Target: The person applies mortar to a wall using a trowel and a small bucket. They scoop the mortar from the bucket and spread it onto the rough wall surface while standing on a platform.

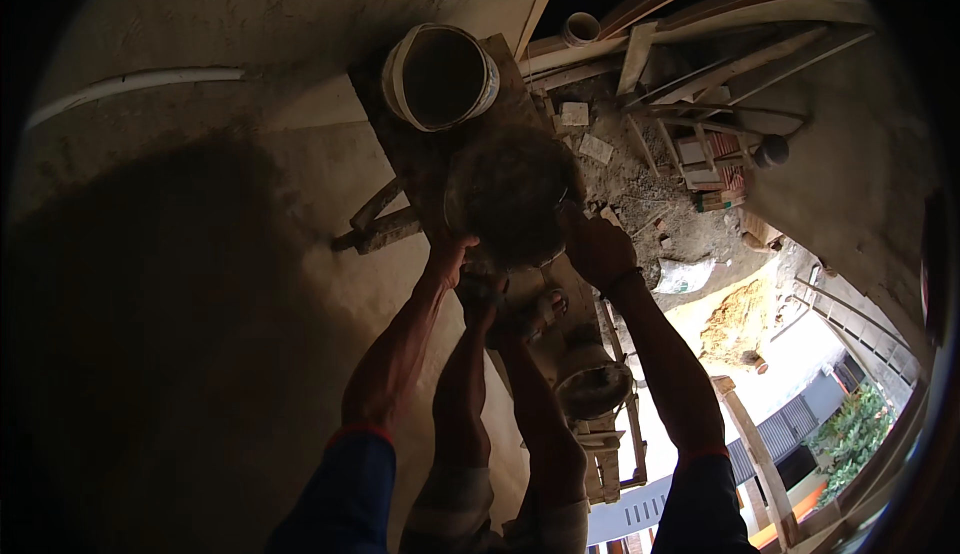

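Observation:
A dark, round, wide-mouthed tub is in front of me over the plank, between my two hands. My left hand is closed on its near left rim, thumb uppermost. My right hand grips the right side of the same rim, and its fingertips are lost in shadow. What lies inside the tub is too dark to make out. Just beyond it a pale bucket stands on the plank, its inside deep in shade.
My feet are on the narrow raised plank. Beside them is another bucket. A plastered wall runs along the left. Down on the right lie rubble, a timber trestle and a sand heap.

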{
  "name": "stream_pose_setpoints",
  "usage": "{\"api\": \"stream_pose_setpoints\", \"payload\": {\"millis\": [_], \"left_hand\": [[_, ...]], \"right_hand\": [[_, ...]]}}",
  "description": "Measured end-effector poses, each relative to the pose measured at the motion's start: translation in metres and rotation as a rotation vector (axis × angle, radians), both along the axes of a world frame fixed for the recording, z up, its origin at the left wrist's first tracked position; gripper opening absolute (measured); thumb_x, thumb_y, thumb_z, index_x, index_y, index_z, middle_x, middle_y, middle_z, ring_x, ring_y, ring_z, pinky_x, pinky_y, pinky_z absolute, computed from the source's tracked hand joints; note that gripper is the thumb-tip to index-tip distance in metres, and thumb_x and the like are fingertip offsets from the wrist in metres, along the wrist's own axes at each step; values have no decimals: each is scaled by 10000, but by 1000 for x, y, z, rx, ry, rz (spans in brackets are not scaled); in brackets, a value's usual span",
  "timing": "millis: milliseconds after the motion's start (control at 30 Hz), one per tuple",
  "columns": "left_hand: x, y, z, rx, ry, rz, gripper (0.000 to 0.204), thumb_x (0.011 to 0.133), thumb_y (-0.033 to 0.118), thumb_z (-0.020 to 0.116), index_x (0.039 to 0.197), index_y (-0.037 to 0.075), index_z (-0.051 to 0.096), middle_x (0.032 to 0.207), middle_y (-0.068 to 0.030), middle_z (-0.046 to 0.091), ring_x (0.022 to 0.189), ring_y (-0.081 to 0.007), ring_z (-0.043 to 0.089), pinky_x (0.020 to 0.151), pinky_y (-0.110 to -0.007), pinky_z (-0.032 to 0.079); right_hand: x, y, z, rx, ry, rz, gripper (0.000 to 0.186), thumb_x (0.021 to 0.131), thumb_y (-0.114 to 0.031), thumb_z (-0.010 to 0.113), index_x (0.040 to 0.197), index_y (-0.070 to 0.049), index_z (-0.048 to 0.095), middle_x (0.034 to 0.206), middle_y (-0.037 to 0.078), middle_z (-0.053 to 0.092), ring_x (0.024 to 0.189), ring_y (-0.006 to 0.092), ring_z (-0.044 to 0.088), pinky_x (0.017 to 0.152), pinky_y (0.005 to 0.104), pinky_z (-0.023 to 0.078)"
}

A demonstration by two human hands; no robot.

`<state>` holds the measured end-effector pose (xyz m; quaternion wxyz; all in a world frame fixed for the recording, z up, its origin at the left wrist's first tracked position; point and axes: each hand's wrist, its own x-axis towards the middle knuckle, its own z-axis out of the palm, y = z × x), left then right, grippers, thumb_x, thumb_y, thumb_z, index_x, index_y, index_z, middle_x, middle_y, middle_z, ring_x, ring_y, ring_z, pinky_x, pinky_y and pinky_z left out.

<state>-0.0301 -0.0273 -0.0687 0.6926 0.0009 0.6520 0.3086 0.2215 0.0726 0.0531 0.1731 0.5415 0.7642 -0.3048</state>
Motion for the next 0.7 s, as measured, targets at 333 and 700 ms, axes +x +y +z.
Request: {"api": "stream_pose_setpoints", "payload": {"millis": [333,700], "left_hand": [[15,-1,-2,-30,-45,30,537,759,55,605,1278,58,466,1182,-95,555,1057,-260,574,879,-515,486],[27,-1,14,-190,-52,-12,692,808,117,619,1414,68,288,1399,-136,383,1279,-301,397,1001,-575,359]], "right_hand": [[-36,-50,-133,238,10,89,437,887,-275,511,1264,-55,489,924,143,680,852,334,665,741,450,536],[-49,-17,-83,-193,64,321,325,887,-265,478,1078,-40,616,946,202,664,881,339,657,788,454,512]]}}
